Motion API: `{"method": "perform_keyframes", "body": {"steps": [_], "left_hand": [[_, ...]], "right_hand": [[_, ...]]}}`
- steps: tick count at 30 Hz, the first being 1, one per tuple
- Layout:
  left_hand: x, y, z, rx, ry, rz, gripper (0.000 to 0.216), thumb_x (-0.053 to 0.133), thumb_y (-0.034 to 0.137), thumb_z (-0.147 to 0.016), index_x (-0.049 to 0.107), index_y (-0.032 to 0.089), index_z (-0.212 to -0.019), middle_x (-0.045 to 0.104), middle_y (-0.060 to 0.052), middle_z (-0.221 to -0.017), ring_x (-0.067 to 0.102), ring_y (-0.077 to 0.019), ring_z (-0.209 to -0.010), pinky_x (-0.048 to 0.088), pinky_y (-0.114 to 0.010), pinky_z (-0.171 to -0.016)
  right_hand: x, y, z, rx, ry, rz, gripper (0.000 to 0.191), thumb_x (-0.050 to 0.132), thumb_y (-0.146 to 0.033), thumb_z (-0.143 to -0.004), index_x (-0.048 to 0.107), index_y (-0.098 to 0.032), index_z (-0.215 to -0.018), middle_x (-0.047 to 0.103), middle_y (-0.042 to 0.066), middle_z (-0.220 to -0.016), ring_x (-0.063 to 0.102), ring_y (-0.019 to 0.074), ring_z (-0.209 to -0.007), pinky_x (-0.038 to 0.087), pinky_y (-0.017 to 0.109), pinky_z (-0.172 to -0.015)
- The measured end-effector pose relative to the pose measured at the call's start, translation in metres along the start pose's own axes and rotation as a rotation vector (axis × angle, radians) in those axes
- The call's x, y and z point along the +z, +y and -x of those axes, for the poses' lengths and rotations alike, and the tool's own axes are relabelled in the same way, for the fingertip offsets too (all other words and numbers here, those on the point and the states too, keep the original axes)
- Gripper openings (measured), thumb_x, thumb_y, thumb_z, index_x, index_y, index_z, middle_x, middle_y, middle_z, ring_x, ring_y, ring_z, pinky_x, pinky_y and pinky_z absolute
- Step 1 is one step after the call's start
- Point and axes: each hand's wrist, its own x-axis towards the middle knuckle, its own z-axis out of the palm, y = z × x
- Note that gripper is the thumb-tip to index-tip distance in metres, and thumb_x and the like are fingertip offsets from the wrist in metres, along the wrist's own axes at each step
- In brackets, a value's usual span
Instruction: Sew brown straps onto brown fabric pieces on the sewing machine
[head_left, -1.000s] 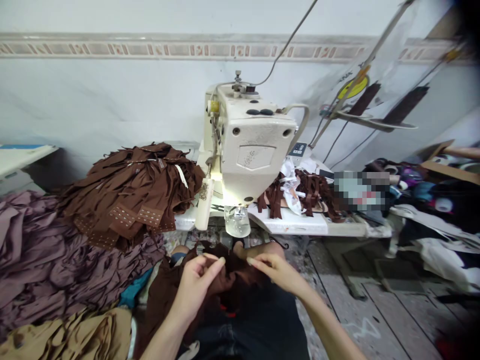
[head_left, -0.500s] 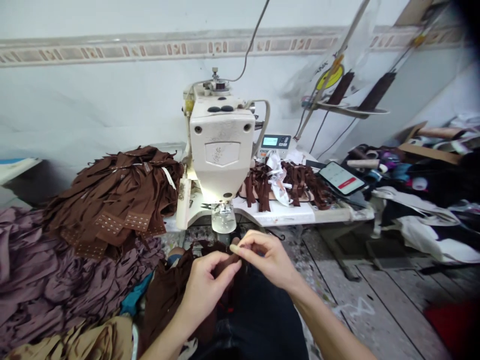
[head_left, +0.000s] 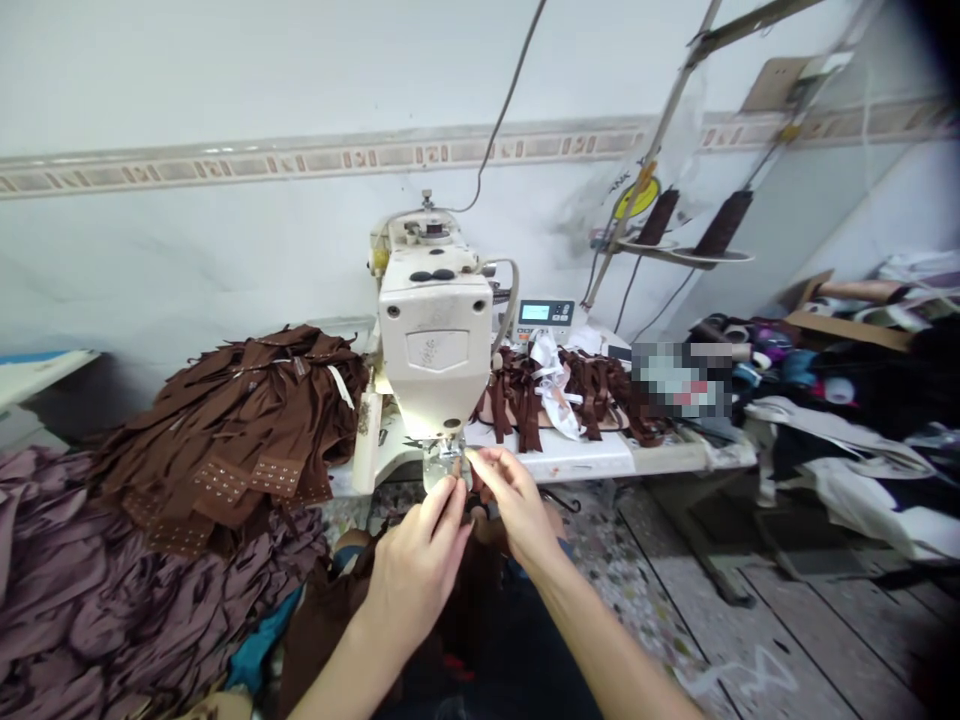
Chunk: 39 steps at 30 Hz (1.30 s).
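A cream sewing machine [head_left: 435, 340] stands on a white table [head_left: 585, 455] straight ahead. Both hands are raised to its needle area. My left hand [head_left: 420, 555] has its fingers pressed together, fingertips just under the presser foot. My right hand [head_left: 506, 500] pinches something small or thin at the same spot; I cannot make out what. Dark brown fabric [head_left: 337, 610] lies on my lap below the hands.
A heap of brown hook-and-eye pieces [head_left: 247, 420] lies left of the machine, above a mauve fabric pile [head_left: 90, 600]. Brown strips [head_left: 592, 385] and a control panel [head_left: 541, 312] sit to the right. Thread cones [head_left: 724, 222] hang on a stand. Clutter fills the right side.
Both hands rose from the brown fabric on my lap up to the machine's needle area. The camera tilted up a little.
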Motion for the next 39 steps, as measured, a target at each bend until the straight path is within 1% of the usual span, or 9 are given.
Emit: {"method": "perform_keyframes", "body": {"steps": [4,7,10,13,20,28,32,36,39], "left_hand": [[0.008,0.017,-0.005,-0.083,0.035,-0.070,0.046,0.054,0.022,-0.109,0.055,0.011,-0.154,0.073,-0.018,-0.141,0.080,-0.0275,-0.110,0.069,-0.034,-0.087],[0.013,0.021,-0.004,-0.129,0.052,-0.061,0.047,0.055,0.020,-0.109,0.054,0.011,-0.155,0.071,-0.018,-0.146,0.080,-0.0269,-0.113,0.068,-0.031,-0.088],[0.014,0.013,0.004,-0.135,0.043,0.031,0.051,0.054,0.018,-0.109,0.050,0.015,-0.159,0.065,-0.015,-0.154,0.074,-0.0255,-0.127,0.063,-0.031,-0.101],[0.015,-0.005,0.014,-0.091,0.061,0.135,0.052,0.056,0.018,-0.109,0.050,0.021,-0.161,0.066,-0.010,-0.154,0.070,-0.0227,-0.133,0.058,-0.029,-0.110],[0.014,-0.021,0.023,-0.026,0.133,0.148,0.051,0.060,0.016,-0.106,0.056,0.024,-0.157,0.073,-0.008,-0.145,0.074,-0.0226,-0.123,0.055,-0.033,-0.110],[0.012,-0.004,0.022,-0.051,0.217,0.037,0.058,0.061,0.013,-0.106,0.051,0.024,-0.161,0.076,-0.009,-0.138,0.076,-0.0238,-0.111,0.055,-0.035,-0.097],[0.015,-0.004,0.027,-0.051,0.203,0.040,0.059,0.057,0.012,-0.107,0.046,0.020,-0.164,0.073,-0.012,-0.143,0.074,-0.0240,-0.116,0.054,-0.035,-0.100],[0.016,-0.003,0.031,-0.063,0.182,0.055,0.061,0.057,0.009,-0.106,0.045,0.019,-0.165,0.071,-0.012,-0.146,0.072,-0.0231,-0.119,0.053,-0.033,-0.101],[0.015,-0.003,0.033,-0.089,0.156,0.083,0.059,0.057,0.008,-0.106,0.047,0.019,-0.163,0.070,-0.011,-0.148,0.070,-0.0233,-0.124,0.052,-0.034,-0.105]], "right_hand": [[-0.009,0.029,0.019,0.008,-0.065,0.026,0.047,0.071,-0.069,-0.093,0.071,-0.023,-0.090,0.067,0.001,-0.085,0.060,0.0202,-0.080,0.049,0.029,-0.074],[-0.024,0.060,0.031,0.069,-0.190,0.129,0.063,0.061,-0.083,-0.091,0.068,-0.021,-0.079,0.059,0.000,-0.071,0.052,0.0177,-0.065,0.043,0.029,-0.060],[-0.048,0.084,0.035,0.075,-0.245,0.262,0.071,0.055,-0.086,-0.092,0.059,-0.020,-0.066,0.043,-0.004,-0.057,0.037,0.0132,-0.055,0.033,0.028,-0.053],[-0.076,0.089,0.024,0.020,-0.213,0.404,0.068,0.060,-0.081,-0.092,0.060,-0.019,-0.065,0.048,-0.004,-0.057,0.043,0.0133,-0.055,0.036,0.027,-0.055],[-0.119,0.042,-0.040,-0.187,-0.106,0.690,0.043,0.062,-0.057,-0.093,0.080,-0.018,-0.090,0.081,0.008,-0.085,0.072,0.0250,-0.078,0.055,0.032,-0.074],[-0.101,-0.030,-0.158,-0.212,0.029,0.958,0.026,0.063,-0.035,-0.097,0.084,-0.019,-0.098,0.083,0.011,-0.097,0.075,0.0285,-0.097,0.049,0.033,-0.086],[-0.083,-0.033,-0.196,-0.134,0.074,1.022,0.019,0.073,-0.031,-0.095,0.081,-0.015,-0.088,0.082,0.016,-0.102,0.072,0.0326,-0.112,0.049,0.036,-0.095],[-0.079,-0.026,-0.211,-0.070,0.086,0.936,0.025,0.074,-0.037,-0.101,0.075,-0.015,-0.113,0.075,0.011,-0.120,0.072,0.0273,-0.110,0.058,0.046,-0.097],[-0.087,-0.027,-0.213,-0.073,0.081,0.770,0.030,0.071,-0.040,-0.104,0.071,-0.016,-0.123,0.073,0.009,-0.122,0.073,0.0241,-0.103,0.063,0.043,-0.089]]}}
